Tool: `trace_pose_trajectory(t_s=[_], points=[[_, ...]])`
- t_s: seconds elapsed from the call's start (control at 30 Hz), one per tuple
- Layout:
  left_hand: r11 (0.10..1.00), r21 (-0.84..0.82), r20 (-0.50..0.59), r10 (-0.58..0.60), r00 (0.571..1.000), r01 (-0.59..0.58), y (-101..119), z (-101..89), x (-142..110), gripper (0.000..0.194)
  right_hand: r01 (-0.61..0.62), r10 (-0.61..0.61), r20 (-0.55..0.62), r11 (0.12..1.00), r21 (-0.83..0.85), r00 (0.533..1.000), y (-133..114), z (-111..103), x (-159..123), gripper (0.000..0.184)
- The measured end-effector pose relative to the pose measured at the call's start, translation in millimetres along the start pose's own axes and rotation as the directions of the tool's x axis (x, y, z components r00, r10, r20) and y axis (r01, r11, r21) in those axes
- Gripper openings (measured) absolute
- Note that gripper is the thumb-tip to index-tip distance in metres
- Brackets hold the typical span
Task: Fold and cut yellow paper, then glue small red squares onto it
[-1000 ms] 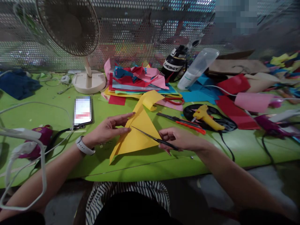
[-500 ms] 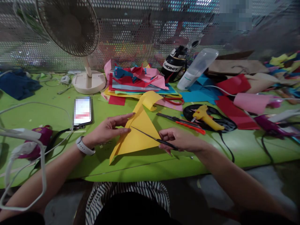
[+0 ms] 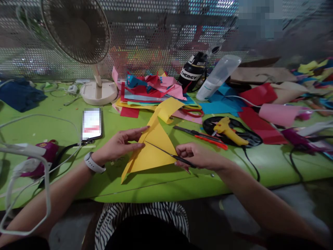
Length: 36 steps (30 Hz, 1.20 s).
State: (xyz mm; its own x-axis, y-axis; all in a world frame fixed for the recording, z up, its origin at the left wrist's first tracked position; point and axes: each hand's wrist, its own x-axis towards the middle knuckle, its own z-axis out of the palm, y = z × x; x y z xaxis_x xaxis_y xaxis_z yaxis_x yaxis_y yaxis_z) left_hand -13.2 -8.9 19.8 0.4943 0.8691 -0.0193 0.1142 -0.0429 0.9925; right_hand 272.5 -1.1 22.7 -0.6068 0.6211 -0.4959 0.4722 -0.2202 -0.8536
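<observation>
- I see the left hand (image 3: pixel 118 144) holding a folded, triangular yellow paper (image 3: pixel 153 158)
- Right hand (image 3: pixel 199 155) grips slim black scissors (image 3: pixel 179 159) — tip near the left thumb

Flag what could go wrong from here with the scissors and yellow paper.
1. The tip of the scissors points close to the left hand's thumb on the yellow paper; a slip could nick it.
2. The yellow paper has a curled far end, so it may not lie flat and a cut could wander.
3. The black cord by the glue gun runs close to the right forearm, which might snag it.
</observation>
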Motion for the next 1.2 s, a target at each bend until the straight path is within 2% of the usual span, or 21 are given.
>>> trace_pose_trajectory(t_s=[0.67, 1.2], points=[[1.000, 0.007, 0.020, 0.026, 0.999, -0.027, -5.9, -1.7, 0.7, 0.060, 0.011, -0.010, -0.027, 1.000, 0.028, 1.000, 3.6, 4.5, 0.4, 0.048], [0.999, -0.038, 0.045, -0.021, 0.999, 0.023, -6.4, -2.1, 0.9, 0.059, 0.042, -0.040, -0.060, 0.999, 0.033, 0.997, 2.4, 9.9, -1.2, 0.054]])
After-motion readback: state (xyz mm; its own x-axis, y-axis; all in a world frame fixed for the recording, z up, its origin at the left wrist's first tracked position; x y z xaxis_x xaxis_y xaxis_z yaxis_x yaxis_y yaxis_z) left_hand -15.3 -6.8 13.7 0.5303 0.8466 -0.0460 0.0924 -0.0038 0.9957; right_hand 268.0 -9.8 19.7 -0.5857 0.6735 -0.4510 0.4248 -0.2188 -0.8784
